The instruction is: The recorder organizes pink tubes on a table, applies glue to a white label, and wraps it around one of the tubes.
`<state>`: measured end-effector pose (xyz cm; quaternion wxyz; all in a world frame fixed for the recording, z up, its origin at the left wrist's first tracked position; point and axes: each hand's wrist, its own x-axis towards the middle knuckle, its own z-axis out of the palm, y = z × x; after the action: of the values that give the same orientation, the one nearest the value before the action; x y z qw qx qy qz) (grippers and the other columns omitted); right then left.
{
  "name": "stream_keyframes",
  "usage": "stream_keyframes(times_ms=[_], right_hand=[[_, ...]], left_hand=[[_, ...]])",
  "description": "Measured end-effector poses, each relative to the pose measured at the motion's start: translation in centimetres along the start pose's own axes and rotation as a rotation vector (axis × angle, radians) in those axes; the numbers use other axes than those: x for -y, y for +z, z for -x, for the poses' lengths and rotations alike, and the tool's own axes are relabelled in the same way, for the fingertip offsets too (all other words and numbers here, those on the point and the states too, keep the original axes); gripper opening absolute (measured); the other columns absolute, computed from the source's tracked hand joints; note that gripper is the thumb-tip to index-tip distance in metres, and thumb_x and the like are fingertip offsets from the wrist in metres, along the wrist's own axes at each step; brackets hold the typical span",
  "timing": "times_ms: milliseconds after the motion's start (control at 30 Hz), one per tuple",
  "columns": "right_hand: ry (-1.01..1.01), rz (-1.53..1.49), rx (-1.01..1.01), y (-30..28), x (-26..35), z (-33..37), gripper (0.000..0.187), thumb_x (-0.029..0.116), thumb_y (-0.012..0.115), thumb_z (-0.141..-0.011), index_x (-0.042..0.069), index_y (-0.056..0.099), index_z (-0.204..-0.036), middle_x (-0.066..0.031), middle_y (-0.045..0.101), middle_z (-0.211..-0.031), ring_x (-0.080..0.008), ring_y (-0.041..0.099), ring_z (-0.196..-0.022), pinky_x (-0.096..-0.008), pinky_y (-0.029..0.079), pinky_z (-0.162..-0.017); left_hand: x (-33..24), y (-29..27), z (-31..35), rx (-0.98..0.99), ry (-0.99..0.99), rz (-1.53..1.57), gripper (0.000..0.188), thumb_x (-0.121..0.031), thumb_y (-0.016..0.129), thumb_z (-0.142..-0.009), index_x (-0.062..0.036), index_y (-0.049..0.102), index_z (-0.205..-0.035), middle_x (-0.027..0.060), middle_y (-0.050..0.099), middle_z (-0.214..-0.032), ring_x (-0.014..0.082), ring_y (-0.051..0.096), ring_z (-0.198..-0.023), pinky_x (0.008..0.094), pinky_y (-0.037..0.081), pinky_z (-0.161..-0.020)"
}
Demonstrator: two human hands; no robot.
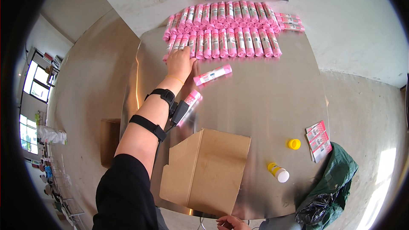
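Observation:
Two long rows of pink bag rolls (232, 42) with printed labels lie side by side at the far end of the metal table. My left hand (180, 63) reaches to the left end of the front row, its fingers closed on the near end of a roll there and partly hidden. A loose roll (213, 75) rests just right of my wrist. Another roll (192, 99) lies nearer, partly behind my forearm. At the table's near edge, only part of my right hand (232, 222) shows below the cardboard piece (217, 170), fingers curled; what they hold is hidden.
To the right are a yellow cap (294, 144), a yellow-and-white bottle (278, 172), stacked printed cards (318, 141) and a dark green bag (332, 183) at the table edge. A few rolls (290, 21) lie crosswise at the back right against the wall. An open cardboard box (110, 142) stands left of the table.

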<state>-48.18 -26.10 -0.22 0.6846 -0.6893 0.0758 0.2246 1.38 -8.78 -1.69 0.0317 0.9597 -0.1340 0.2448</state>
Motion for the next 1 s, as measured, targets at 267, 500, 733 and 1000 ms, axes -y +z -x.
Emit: stream_keyframes(times_ms=[267,500,733,1000], right_hand=[[0.011,0.004,0.006,0.0,0.3,0.0,0.019,0.010,0.065,-0.085,0.004,0.061,-0.102,-0.0034,0.054,-0.070,-0.0096,0.050,-0.059,-0.0247,0.042,-0.053],[0.041,-0.004,0.029,-0.1,0.4,0.1,0.019,0.010,0.065,-0.085,0.004,0.060,-0.103,-0.0028,0.055,-0.074,-0.0091,0.050,-0.061,-0.0244,0.042,-0.054],[0.085,-0.007,0.038,0.0,0.3,0.1,0.019,0.009,0.064,-0.085,0.004,0.060,-0.103,-0.0023,0.055,-0.075,-0.0084,0.050,-0.061,-0.0242,0.042,-0.054],[0.036,0.023,0.029,-0.1,0.7,-0.1,0.019,0.008,0.065,-0.085,0.003,0.060,-0.103,-0.0029,0.055,-0.074,-0.0090,0.051,-0.061,-0.0239,0.043,-0.055]], left_hand=[[1.9,0.5,0.0,-0.002,0.188,-0.041,0.021,-0.015,0.073,-0.069,-0.0078,0.060,-0.084,0.0079,0.062,-0.080,0.0280,0.058,-0.089,0.0395,0.046,-0.078],[4.0,0.3,1.3,-0.136,-0.013,0.056,0.028,-0.021,0.075,-0.069,-0.0061,0.062,-0.089,0.0093,0.058,-0.092,0.0295,0.055,-0.095,0.0405,0.044,-0.083],[3.2,0.0,0.8,0.002,-0.010,-0.013,0.026,-0.022,0.075,-0.069,-0.0063,0.063,-0.086,0.0092,0.059,-0.093,0.0294,0.057,-0.093,0.0408,0.046,-0.080],[3.3,1.2,0.9,-0.046,-0.033,0.217,0.028,-0.018,0.075,-0.070,-0.0090,0.065,-0.094,0.0094,0.062,-0.087,0.0307,0.059,-0.086,0.0409,0.046,-0.078]])
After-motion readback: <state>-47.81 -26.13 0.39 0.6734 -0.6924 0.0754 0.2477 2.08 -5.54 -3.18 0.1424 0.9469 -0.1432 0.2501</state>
